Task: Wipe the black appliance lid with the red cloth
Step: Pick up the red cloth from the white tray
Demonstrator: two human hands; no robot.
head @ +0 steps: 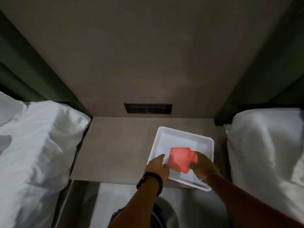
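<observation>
Between two white-sheeted beds, a brown counter carries a white plastic tray with the folded red cloth inside. Left hand steadies the rim, fingers spread; right hand fingers close on the cloth, probably lifting it. No black appliance lid shows.

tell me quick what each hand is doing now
Left hand: open, fingers on the tray edge.
Right hand: on the red cloth; grip cannot be told.

We see a dim brown nightstand, white pillows at nine and three, wall socket panel at twelve.
</observation>
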